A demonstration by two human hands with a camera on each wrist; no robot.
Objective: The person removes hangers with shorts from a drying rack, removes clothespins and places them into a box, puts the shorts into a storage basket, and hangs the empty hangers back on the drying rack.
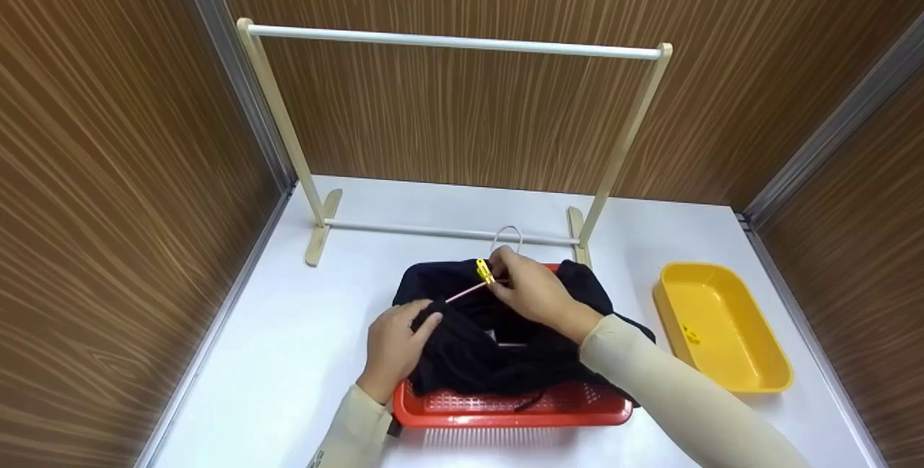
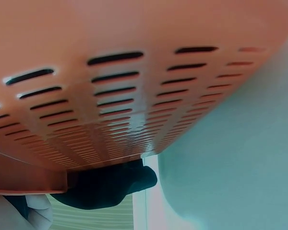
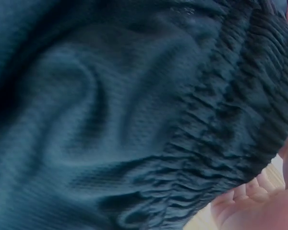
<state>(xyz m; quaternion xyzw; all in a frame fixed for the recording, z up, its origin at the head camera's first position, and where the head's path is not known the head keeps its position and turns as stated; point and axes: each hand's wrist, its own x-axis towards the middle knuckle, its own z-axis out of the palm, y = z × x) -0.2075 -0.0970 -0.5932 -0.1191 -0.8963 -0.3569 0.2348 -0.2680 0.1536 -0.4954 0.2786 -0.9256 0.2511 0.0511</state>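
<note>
Above a half-hidden basket (image 1: pixel 512 420), left grip (image 1: pixel 395 336) pinches black cloth (image 1: pixel 462 363); right grip (image 1: pixel 535 289), yellow clip (image 1: pixel 484 271).

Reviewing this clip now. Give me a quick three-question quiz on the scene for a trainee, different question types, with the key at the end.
1. Multiple choice: the crumpled black fabric garment lies over A) a blue round bucket; B) a red slotted plastic basket; C) a wooden stool.
2. True or false: in the head view, the yellow rectangular plastic tray stands right of the basket.
3. Short answer: which hand pinches a small yellow plastic clip?

Key: 1: B. 2: true. 3: the right hand; the left hand grips the garment.
</note>
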